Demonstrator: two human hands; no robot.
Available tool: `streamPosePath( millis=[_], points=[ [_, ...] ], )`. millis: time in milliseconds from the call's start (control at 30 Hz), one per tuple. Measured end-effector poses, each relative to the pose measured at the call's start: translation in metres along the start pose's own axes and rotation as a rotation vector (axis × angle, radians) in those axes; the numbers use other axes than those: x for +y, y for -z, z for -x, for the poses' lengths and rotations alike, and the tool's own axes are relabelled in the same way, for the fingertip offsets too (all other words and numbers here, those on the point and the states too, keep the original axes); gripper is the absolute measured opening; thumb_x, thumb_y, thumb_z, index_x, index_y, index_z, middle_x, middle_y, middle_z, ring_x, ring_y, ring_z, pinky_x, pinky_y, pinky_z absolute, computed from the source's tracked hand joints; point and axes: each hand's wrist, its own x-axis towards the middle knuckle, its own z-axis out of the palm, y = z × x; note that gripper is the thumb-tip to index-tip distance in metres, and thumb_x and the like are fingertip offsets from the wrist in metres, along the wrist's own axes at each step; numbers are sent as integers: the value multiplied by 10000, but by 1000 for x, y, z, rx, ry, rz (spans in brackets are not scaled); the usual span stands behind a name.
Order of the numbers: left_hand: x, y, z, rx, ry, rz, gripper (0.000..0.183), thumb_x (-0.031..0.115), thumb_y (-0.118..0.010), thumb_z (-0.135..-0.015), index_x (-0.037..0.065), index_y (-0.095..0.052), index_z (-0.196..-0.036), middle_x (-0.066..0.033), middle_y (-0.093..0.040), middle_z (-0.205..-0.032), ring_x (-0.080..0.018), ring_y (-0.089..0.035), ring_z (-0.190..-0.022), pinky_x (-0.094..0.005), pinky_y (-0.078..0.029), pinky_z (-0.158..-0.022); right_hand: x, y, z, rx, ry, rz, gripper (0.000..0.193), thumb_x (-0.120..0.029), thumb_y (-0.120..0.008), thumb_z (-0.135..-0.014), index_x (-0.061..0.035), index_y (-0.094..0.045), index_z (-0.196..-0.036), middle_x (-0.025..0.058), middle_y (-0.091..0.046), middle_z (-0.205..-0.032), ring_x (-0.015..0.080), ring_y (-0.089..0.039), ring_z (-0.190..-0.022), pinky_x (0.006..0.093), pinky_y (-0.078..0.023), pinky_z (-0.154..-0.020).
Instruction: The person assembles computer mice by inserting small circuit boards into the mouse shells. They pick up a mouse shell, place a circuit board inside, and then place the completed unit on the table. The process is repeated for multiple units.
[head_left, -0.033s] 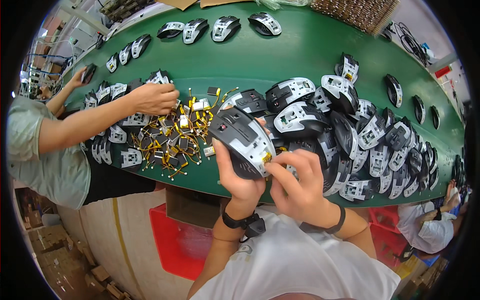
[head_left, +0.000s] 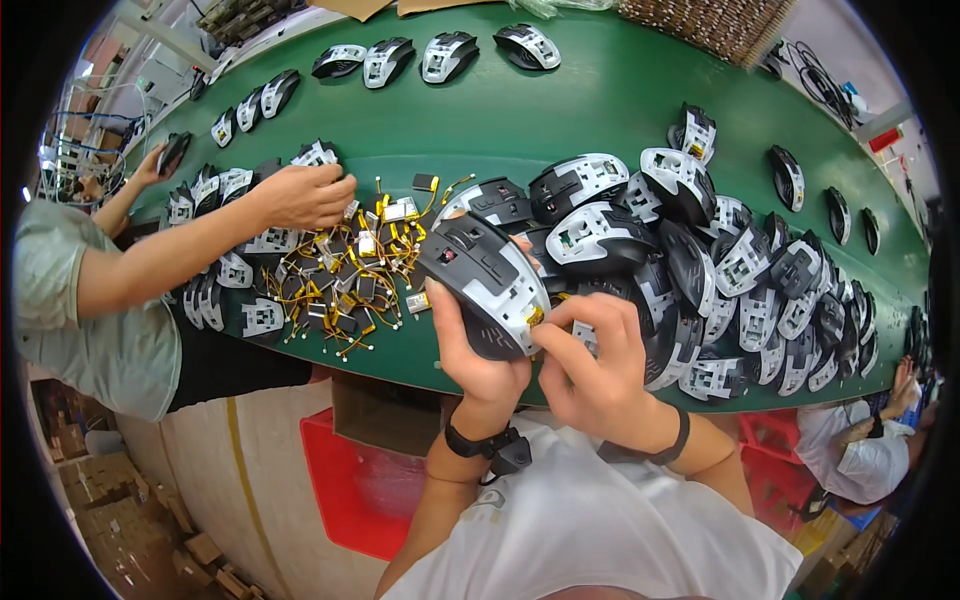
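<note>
A black and silver-white computer mouse body, with openings in its shell, is tilted up over the front edge of the green table. My left hand is closed around it from below and the left side. At the mouse's near right end, by a small yellow piece, my right hand has thumb and forefinger pinched together. Whatever lies between those fingertips is hidden. Just left of the mouse spreads a heap of small battery packs with yellow tape and thin wires. A pile of similar mouse bodies lies to the right.
At the left, a co-worker's hand reaches over the battery heap; their other hand holds a dark mouse. More mice stand along the far side of the green table. A red bin sits below the front edge.
</note>
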Motion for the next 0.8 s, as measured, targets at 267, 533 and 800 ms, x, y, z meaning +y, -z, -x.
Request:
streamPosePath(
  millis=[267, 533, 800],
  points=[
    [18, 7, -30, -419, 279, 69, 684, 576, -204, -1019, 78, -360, -1461, -238, -584, -1255, -307, -649, -990, -407, -553, -840, 9, 24, -4, -219, -342, -764, 410, 25, -613, -807, -55, -656, -1206, 133, -565, -1060, 221, -575, -838, 323, -510, -749],
    [18, -19, -44, -448, 108, -584, 477, 283, -579, -977, -37, -469, -1314, -156, -623, -1166, -185, -630, -1036, -327, -515, -895, 17, 23, -3, -125, -182, -173, 538, 62, -660, -667, -117, -691, -1174, 102, -560, -1005, 272, -567, -842, 331, -509, -659],
    [-40, -51, -177, -402, 341, -985, 485, 370, -586, -963, -44, -545, -1212, -118, -664, -1025, -183, -662, -877, -327, -540, -759, 42, 66, 16, -39, -283, -324, 327, 36, -650, -742, -43, -694, -1056, 117, -632, -1048, 277, -617, -897, 351, -515, -763]
  ],
)
